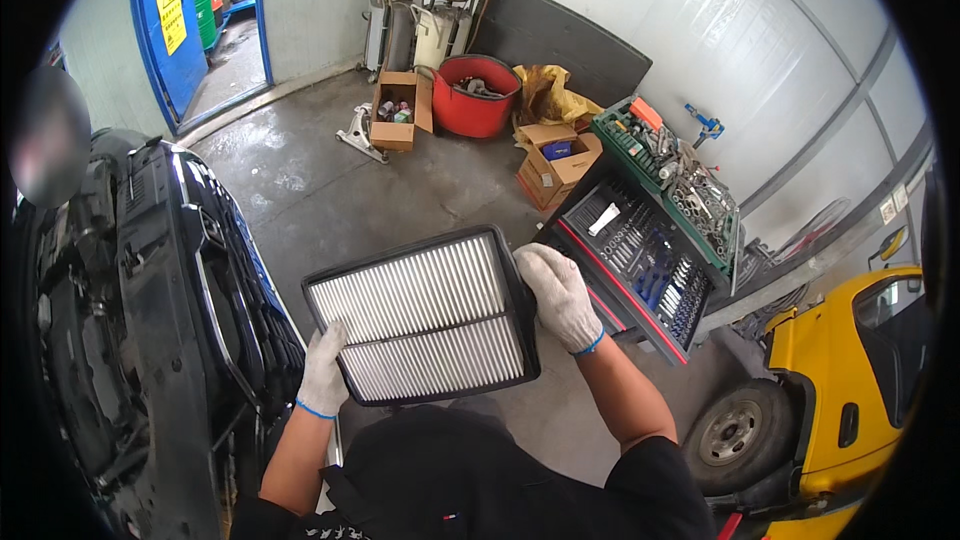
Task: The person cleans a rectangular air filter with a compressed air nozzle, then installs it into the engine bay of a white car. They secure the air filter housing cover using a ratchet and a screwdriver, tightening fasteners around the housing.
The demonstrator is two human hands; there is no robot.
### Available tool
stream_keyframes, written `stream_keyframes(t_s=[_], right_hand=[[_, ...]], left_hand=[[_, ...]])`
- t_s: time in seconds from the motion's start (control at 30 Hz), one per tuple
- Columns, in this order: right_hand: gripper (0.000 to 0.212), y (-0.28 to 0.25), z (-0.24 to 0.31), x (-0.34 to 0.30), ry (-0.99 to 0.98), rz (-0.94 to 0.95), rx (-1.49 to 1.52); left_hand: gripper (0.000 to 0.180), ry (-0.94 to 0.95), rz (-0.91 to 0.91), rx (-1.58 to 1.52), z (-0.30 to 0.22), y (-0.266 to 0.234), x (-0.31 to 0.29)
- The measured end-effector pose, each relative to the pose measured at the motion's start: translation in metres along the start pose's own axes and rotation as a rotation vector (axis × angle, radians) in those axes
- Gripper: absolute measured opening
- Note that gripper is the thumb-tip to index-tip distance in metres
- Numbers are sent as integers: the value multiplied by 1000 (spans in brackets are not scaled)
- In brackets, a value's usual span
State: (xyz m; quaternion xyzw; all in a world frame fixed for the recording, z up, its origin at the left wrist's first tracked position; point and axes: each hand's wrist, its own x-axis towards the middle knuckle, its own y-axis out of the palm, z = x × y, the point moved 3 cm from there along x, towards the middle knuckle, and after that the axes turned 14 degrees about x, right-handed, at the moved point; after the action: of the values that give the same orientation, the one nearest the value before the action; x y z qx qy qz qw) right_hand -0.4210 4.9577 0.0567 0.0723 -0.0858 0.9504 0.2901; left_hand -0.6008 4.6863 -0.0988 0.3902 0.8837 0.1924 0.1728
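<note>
Between my hands, in front of my chest, is a rectangular car air filter point(430, 285) with white pleats, a black frame and a dark bar across its middle. My left hand point(324, 372), in a white knit glove with a blue cuff, grips its left edge near the lower corner, thumb over the pleats. My right hand point(560, 298), gloved the same way, clasps the right edge near the upper corner. The fingers under the frame are hidden on both sides. The filter is tilted, its right side higher than its left.
A car with an exposed engine bay point(90, 310) stands close at left. To the right are an open tool drawer point(640, 270) and a green socket case point(735, 250). Cardboard boxes point(560, 175) and a red tub point(478, 100) sit ahead; a yellow vehicle point(850, 380) stands at right.
</note>
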Motion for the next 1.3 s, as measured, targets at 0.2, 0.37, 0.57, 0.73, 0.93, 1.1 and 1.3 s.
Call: stream_keyframes(t_s=[0.2,0.37,0.57,0.73,0.93,1.1,1.3], right_hand=[[33,17,-22,83,109,-70,85],[34,44,-54,176,110,116,153],[30,62,-90,302,16,462,77],[39,86,-106,390,12,476,222],[36,108,-108,462,50,620,417],[30,118,-90,501,-7,842,466],[30,127,-79,531,-165,1009,359]], left_hand=[[55,27,-120,35,-29,-7,54],[54,25,-342,-50,-44,-25,80],[52,70,-500,-112,-52,-35,133],[53,181,-713,-142,-76,-15,176],[52,334,-958,-163,-80,15,201],[51,448,-1134,-89,-82,48,211],[49,521,-1287,-57,-91,75,223]])
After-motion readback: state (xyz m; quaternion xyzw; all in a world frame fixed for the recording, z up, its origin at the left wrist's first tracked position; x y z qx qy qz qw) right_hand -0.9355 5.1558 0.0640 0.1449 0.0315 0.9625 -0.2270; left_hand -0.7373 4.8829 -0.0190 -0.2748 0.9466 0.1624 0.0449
